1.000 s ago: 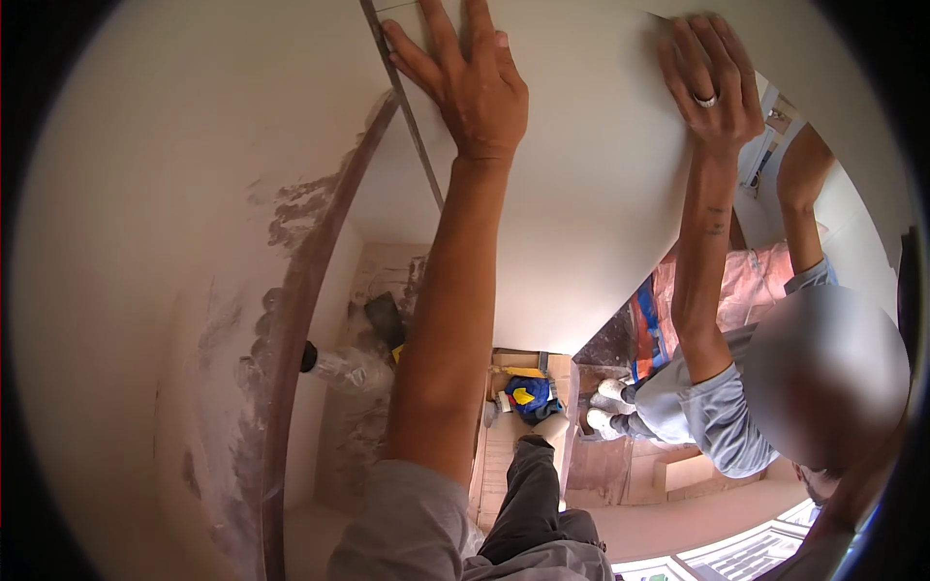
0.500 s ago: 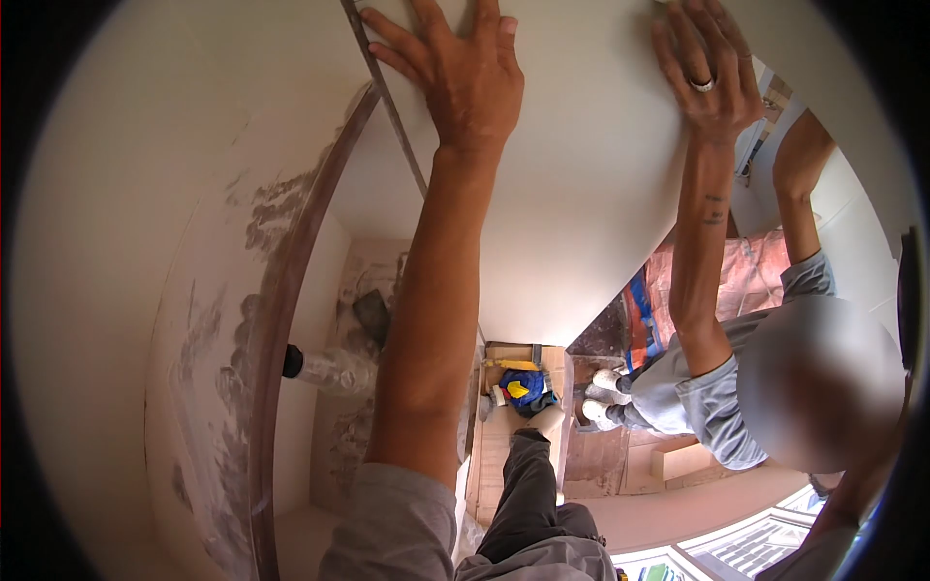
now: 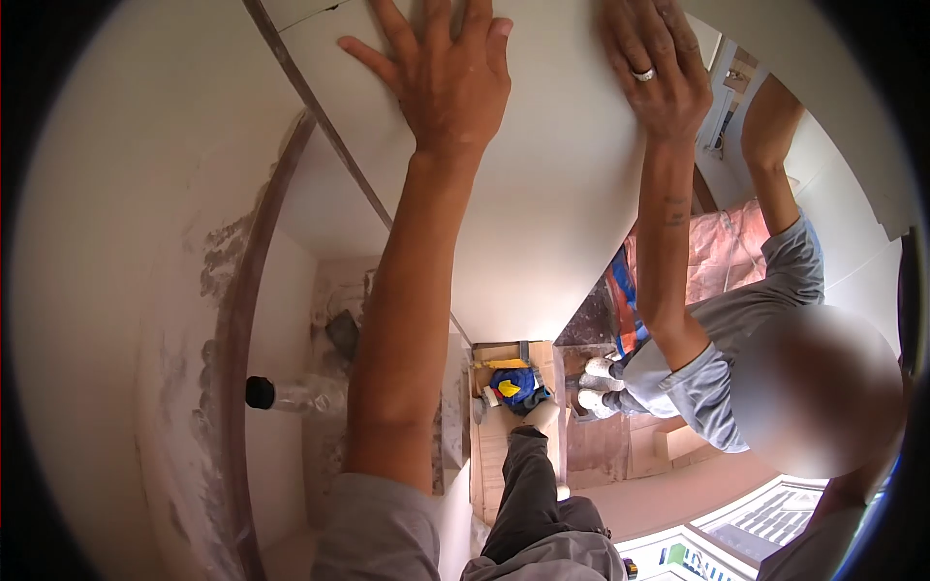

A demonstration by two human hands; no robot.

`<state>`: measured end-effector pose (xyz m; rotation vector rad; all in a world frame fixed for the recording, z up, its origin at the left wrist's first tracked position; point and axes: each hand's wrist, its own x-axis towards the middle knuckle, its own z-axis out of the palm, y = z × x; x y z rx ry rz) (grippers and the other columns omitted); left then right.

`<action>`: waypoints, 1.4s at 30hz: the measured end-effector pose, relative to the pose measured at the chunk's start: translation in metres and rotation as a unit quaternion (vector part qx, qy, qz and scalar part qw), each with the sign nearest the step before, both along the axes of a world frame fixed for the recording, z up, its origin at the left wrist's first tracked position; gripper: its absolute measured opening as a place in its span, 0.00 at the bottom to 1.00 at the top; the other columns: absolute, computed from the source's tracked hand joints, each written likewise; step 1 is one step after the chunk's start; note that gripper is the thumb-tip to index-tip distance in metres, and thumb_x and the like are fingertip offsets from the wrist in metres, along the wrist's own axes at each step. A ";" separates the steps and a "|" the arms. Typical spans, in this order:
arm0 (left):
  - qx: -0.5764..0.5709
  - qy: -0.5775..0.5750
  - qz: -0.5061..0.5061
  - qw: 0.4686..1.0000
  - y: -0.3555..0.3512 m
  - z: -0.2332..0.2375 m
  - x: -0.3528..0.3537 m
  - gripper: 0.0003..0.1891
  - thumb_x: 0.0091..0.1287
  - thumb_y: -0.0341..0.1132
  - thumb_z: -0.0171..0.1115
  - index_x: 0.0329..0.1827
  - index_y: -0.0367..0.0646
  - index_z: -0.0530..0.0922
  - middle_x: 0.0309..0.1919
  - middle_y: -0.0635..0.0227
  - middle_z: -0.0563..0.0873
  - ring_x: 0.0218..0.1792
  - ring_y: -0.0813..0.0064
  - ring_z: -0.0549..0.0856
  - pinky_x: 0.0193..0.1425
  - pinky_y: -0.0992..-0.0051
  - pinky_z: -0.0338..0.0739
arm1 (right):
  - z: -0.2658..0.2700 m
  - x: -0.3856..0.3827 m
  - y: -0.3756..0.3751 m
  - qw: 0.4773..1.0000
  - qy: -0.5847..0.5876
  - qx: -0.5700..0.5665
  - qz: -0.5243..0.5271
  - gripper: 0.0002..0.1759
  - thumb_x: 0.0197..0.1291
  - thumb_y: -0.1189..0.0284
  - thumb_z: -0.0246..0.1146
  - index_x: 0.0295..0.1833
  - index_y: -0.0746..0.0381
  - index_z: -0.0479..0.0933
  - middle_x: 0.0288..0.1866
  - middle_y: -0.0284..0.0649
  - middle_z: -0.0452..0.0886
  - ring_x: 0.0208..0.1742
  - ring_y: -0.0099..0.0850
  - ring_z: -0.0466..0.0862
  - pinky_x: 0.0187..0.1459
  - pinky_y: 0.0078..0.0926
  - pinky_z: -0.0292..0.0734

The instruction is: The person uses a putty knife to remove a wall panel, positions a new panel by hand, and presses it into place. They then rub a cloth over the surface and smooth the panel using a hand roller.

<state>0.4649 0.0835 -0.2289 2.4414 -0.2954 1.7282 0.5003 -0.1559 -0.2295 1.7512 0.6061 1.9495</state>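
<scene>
My left hand [image 3: 450, 97] lies flat against a large pale panel [image 3: 542, 223] at the top centre, back of the hand towards the camera and fingers spread. Its fingertips are partly cut off by the upper edge. A narrow dark strip [image 3: 320, 116] runs diagonally to the left of this hand. Of my right arm, only a part shows at the lower right, partly covered by a co-worker's blurred head; my right hand is out of sight.
A co-worker [image 3: 712, 358] stands at the right, one ringed hand [image 3: 664, 82] on the panel and the other arm raised. Below are a wooden platform [image 3: 489, 474] bearing a blue and yellow item [image 3: 513, 387], a clear bottle [image 3: 310, 395] with black cap, and windows [image 3: 765, 523].
The view has shifted, so the panel, strip and both visible hands on it appear further left. My left hand stays spread on the panel, its outermost finger further apart.
</scene>
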 end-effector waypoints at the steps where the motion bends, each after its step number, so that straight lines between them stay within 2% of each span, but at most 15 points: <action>1: -0.002 0.005 -0.001 1.000 0.000 0.001 -0.001 0.28 0.76 0.48 0.54 0.79 0.60 0.66 0.83 0.60 0.49 0.82 0.42 0.40 0.77 0.27 0.32 | -0.001 0.001 0.000 1.000 0.001 0.002 -0.002 0.28 0.67 0.56 0.57 0.69 0.50 0.61 0.70 0.31 0.63 0.72 0.30 0.62 0.72 0.32 0.65; 4: -0.022 0.011 -0.012 1.000 -0.004 0.002 -0.004 0.28 0.76 0.47 0.55 0.79 0.59 0.65 0.83 0.58 0.49 0.82 0.41 0.40 0.76 0.27 0.33 | -0.003 0.001 -0.003 1.000 0.007 0.004 -0.002 0.28 0.67 0.56 0.57 0.69 0.50 0.60 0.71 0.31 0.62 0.73 0.29 0.61 0.73 0.32 0.64; 7: -0.027 0.011 0.047 0.998 -0.014 0.005 -0.008 0.29 0.76 0.46 0.56 0.79 0.57 0.65 0.83 0.55 0.48 0.81 0.40 0.40 0.76 0.27 0.37 | -0.003 0.002 -0.007 1.000 0.009 0.008 -0.007 0.29 0.67 0.55 0.56 0.70 0.50 0.59 0.72 0.31 0.61 0.74 0.29 0.60 0.73 0.32 0.63; 10: -0.079 0.022 -0.007 0.997 -0.030 0.009 -0.011 0.29 0.76 0.46 0.57 0.79 0.53 0.65 0.83 0.53 0.49 0.81 0.37 0.41 0.75 0.26 0.41 | -0.005 0.003 -0.009 1.000 0.011 0.008 -0.009 0.29 0.68 0.54 0.55 0.71 0.49 0.59 0.73 0.30 0.60 0.74 0.29 0.59 0.74 0.32 0.62; 13: -0.029 -0.017 0.036 0.999 -0.023 0.006 -0.008 0.29 0.76 0.44 0.57 0.78 0.49 0.66 0.82 0.52 0.50 0.81 0.39 0.44 0.78 0.31 0.44 | -0.008 0.005 -0.008 1.000 0.013 0.009 -0.010 0.30 0.68 0.54 0.55 0.72 0.49 0.58 0.74 0.30 0.59 0.75 0.28 0.58 0.75 0.32 0.61; 16: 0.056 -0.048 -0.009 0.997 0.017 0.007 0.000 0.28 0.75 0.42 0.58 0.77 0.47 0.67 0.82 0.51 0.51 0.82 0.43 0.47 0.81 0.40 0.47 | -0.009 0.006 -0.008 1.000 0.014 0.011 -0.010 0.31 0.69 0.53 0.54 0.73 0.49 0.57 0.75 0.30 0.58 0.76 0.28 0.57 0.75 0.32 0.60; 17: 0.051 -0.020 -0.029 0.998 0.026 0.007 -0.001 0.29 0.75 0.41 0.59 0.77 0.48 0.66 0.82 0.49 0.52 0.82 0.47 0.49 0.82 0.46 0.48 | -0.009 0.006 -0.009 1.000 0.014 0.013 -0.009 0.31 0.69 0.53 0.54 0.73 0.48 0.57 0.75 0.30 0.57 0.76 0.28 0.56 0.75 0.32 0.60; 20: 0.010 -0.007 -0.067 0.998 0.022 0.007 -0.005 0.30 0.74 0.42 0.59 0.78 0.47 0.65 0.82 0.48 0.51 0.82 0.45 0.49 0.82 0.44 0.47 | -0.007 0.008 -0.012 1.000 0.017 0.018 -0.009 0.31 0.69 0.52 0.53 0.74 0.48 0.56 0.76 0.29 0.56 0.77 0.28 0.55 0.76 0.32 0.59; 24: -0.022 0.017 0.017 0.999 0.003 0.008 -0.009 0.33 0.74 0.45 0.59 0.80 0.47 0.62 0.82 0.48 0.47 0.82 0.43 0.44 0.79 0.34 0.43 | -0.003 0.011 -0.018 0.999 0.028 0.032 -0.015 0.32 0.70 0.51 0.52 0.75 0.48 0.55 0.77 0.29 0.55 0.78 0.27 0.54 0.77 0.32 0.57; 27: -0.031 0.044 0.031 0.998 -0.002 0.014 -0.010 0.33 0.74 0.45 0.60 0.80 0.48 0.62 0.82 0.49 0.46 0.82 0.44 0.42 0.79 0.33 0.42 | -0.001 0.012 -0.020 0.999 0.024 0.037 -0.024 0.33 0.70 0.50 0.51 0.75 0.47 0.54 0.78 0.29 0.54 0.78 0.27 0.52 0.77 0.32 0.56; 30: -0.023 0.026 0.033 0.999 0.001 0.011 -0.009 0.32 0.77 0.50 0.53 0.80 0.47 0.62 0.82 0.48 0.49 0.82 0.43 0.45 0.78 0.33 0.42 | -0.010 0.014 -0.016 0.998 0.023 0.043 -0.027 0.33 0.71 0.50 0.50 0.76 0.47 0.53 0.79 0.29 0.53 0.79 0.27 0.51 0.78 0.33 0.55; 33: -0.003 0.017 0.033 0.999 0.002 0.012 -0.021 0.28 0.79 0.44 0.52 0.79 0.48 0.64 0.80 0.41 0.50 0.78 0.29 0.48 0.74 0.28 0.50 | -0.015 0.015 -0.019 0.998 0.026 0.051 -0.035 0.34 0.71 0.49 0.50 0.77 0.47 0.52 0.80 0.28 0.52 0.80 0.27 0.50 0.78 0.33 0.54; 36: -0.022 0.016 -0.011 1.000 -0.012 0.012 -0.024 0.27 0.76 0.47 0.57 0.78 0.59 0.66 0.80 0.44 0.51 0.77 0.24 0.47 0.69 0.20 0.50 | -0.016 0.014 -0.027 0.997 0.031 0.062 -0.039 0.34 0.72 0.48 0.49 0.78 0.46 0.52 0.80 0.28 0.51 0.81 0.26 0.49 0.79 0.33 0.53; 37: 0.025 0.025 0.007 0.999 -0.018 0.012 -0.025 0.26 0.76 0.46 0.58 0.77 0.63 0.68 0.80 0.45 0.52 0.76 0.20 0.46 0.66 0.17 0.51 | -0.016 0.015 -0.027 0.997 0.035 0.064 -0.041 0.34 0.72 0.48 0.49 0.78 0.46 0.51 0.81 0.28 0.50 0.81 0.26 0.49 0.79 0.33 0.53; 42: 0.027 0.028 0.033 0.999 -0.025 0.012 -0.026 0.26 0.76 0.48 0.57 0.77 0.61 0.67 0.80 0.44 0.52 0.76 0.21 0.46 0.66 0.18 0.52 | -0.021 0.019 -0.027 0.995 0.044 0.072 -0.044 0.35 0.72 0.47 0.48 0.79 0.46 0.50 0.82 0.27 0.49 0.82 0.26 0.47 0.80 0.33 0.51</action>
